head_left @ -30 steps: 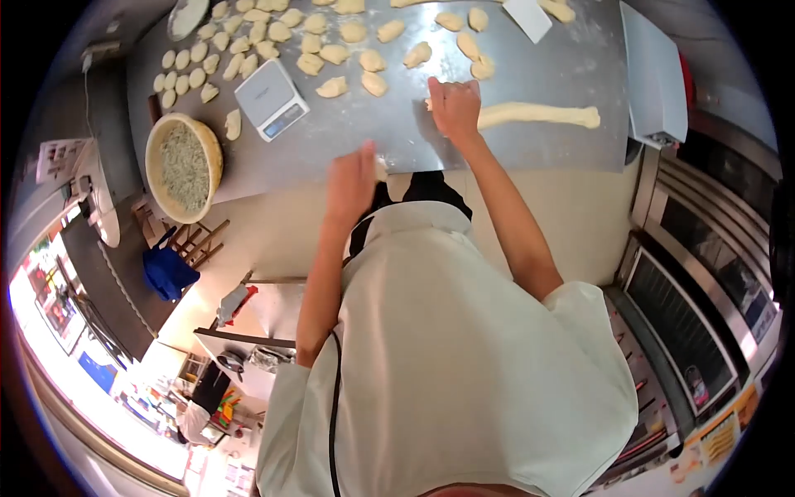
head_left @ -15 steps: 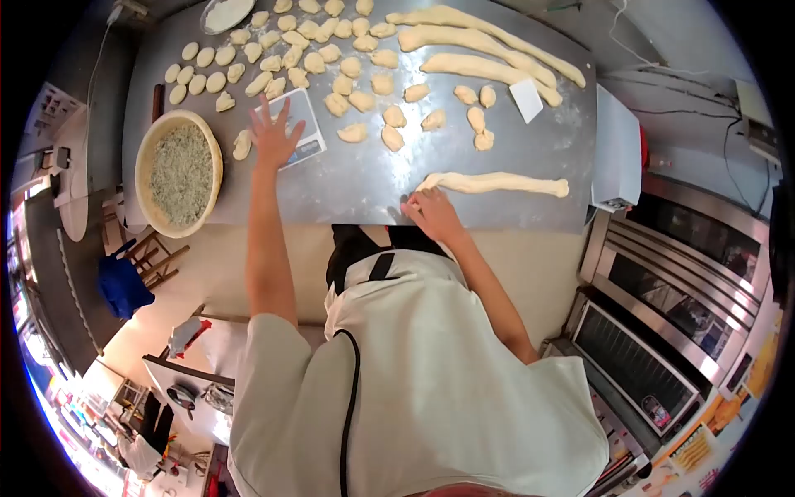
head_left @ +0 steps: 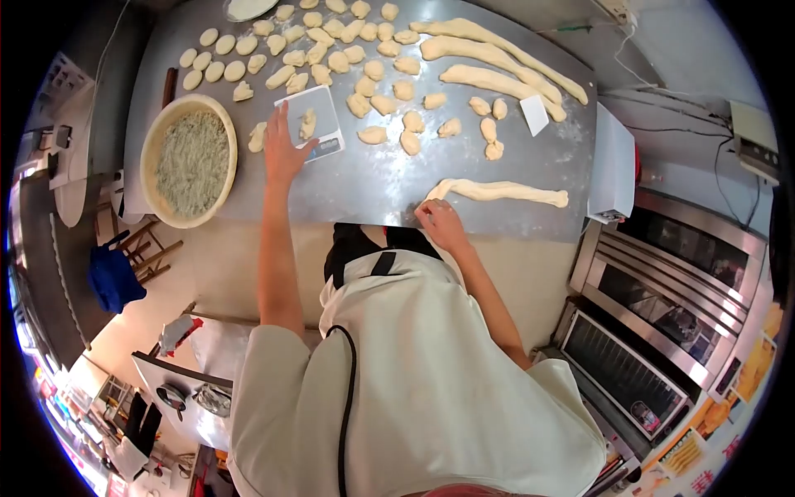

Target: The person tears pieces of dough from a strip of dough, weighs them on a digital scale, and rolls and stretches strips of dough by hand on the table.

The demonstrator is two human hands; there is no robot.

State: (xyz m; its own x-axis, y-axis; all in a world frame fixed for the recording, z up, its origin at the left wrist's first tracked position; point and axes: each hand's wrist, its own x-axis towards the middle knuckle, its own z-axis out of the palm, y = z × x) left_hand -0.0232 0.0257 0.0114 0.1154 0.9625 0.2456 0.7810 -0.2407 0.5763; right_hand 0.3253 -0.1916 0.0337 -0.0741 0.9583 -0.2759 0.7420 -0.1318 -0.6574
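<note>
Metal worktop (head_left: 364, 186): don't let your spread left hand (head_left: 286, 156) press the digital scale (head_left: 330, 124); whether your right hand (head_left: 441, 224) grips the dough rope (head_left: 505, 191) is unclear.

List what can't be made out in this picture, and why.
Head view:
Scale's readout: too small to read.
Dish: far side cut off by the top edge.
Filling: bits too small to identify.
Strip: the right hand hides whether it grips the near end.
</note>
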